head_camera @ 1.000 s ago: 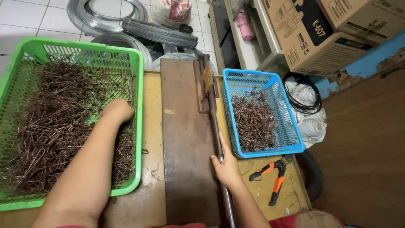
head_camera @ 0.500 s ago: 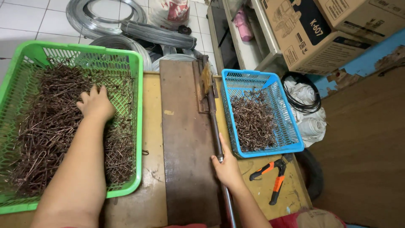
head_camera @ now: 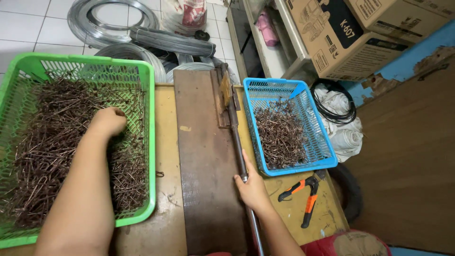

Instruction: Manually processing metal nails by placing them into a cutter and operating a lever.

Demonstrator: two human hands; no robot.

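Note:
My left hand (head_camera: 108,121) is down in the green basket (head_camera: 148,142), fingers curled into the pile of thin rusty wire pieces (head_camera: 52,142); what it grips is hidden under the hand. My right hand (head_camera: 251,186) is wrapped around the long metal lever handle (head_camera: 237,142) of a cutter hinged at the far end of a dark metal plate (head_camera: 204,180). The lever lies flat along the plate's right edge. To the right of the lever stands a blue basket (head_camera: 327,159) holding short cut wire bits (head_camera: 280,132).
Orange-handled pliers (head_camera: 303,194) lie on the yellowish bench near its front right corner. Coils of grey wire (head_camera: 111,19) sit on the tiled floor beyond the bench. Cardboard boxes (head_camera: 341,38), a shelf and white sacks (head_camera: 343,135) stand at right.
My left hand moved around in the green basket, from the right side up to the left and back toward the middle, closing into the wires. My right hand stays on the lever.

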